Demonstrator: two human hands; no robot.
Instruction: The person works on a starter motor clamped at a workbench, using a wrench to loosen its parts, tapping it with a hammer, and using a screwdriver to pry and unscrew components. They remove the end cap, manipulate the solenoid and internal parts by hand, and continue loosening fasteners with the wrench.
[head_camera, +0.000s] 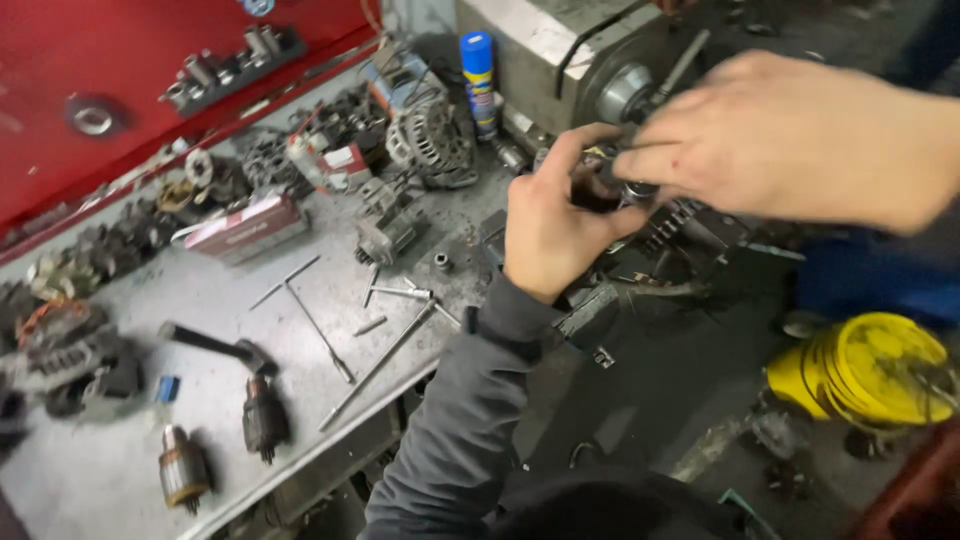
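Note:
My left hand (550, 225), in a grey sleeve, curls around a small dark metal part (600, 182) held above the bench's right end. My right hand (790, 135) comes in from the right, its fingertips pinching the same part at a shiny ring (638, 190). The part is mostly hidden by both hands and blurred. A grey machine with a round chrome hub (625, 92) stands just behind the hands.
The grey metal bench (215, 300) carries long rods and T-handles (320, 325), a hammer (215, 345), two armatures (265, 420), an alternator (432, 140), a blue spray can (480, 80) and a red box (245, 228). A red cabinet (150, 70) is behind. A yellow bucket (870, 370) is on the floor.

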